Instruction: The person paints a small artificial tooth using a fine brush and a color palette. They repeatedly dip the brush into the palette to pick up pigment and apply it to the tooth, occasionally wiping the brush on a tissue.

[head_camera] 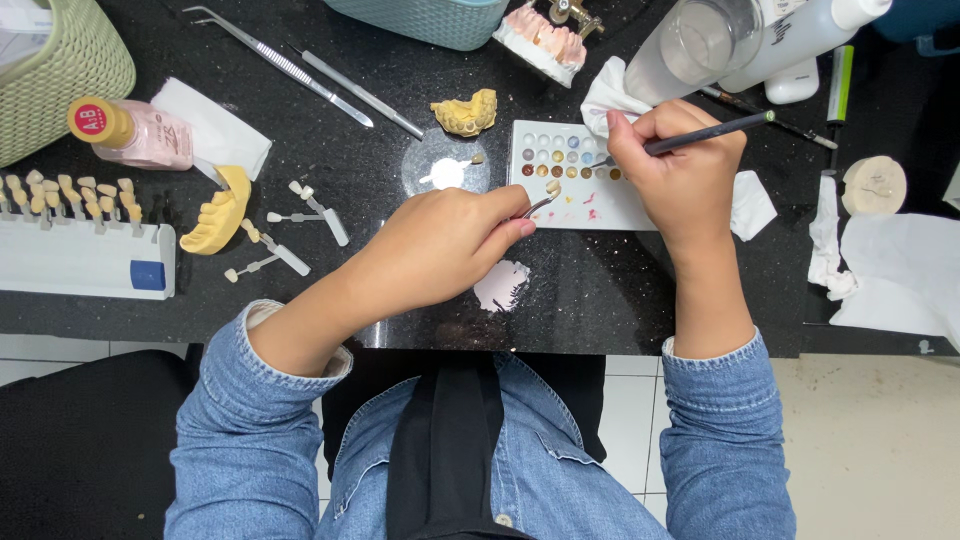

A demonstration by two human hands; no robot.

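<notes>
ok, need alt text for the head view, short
Seen from above, a person in a denim shirt works at a black table: the right hand dips a thin brush into a white palette of colour wells, while the left hand holds a small tooth piece on a metal tool.

On the tabletop, the palette lies between both hands, dental casts behind and left.
</notes>
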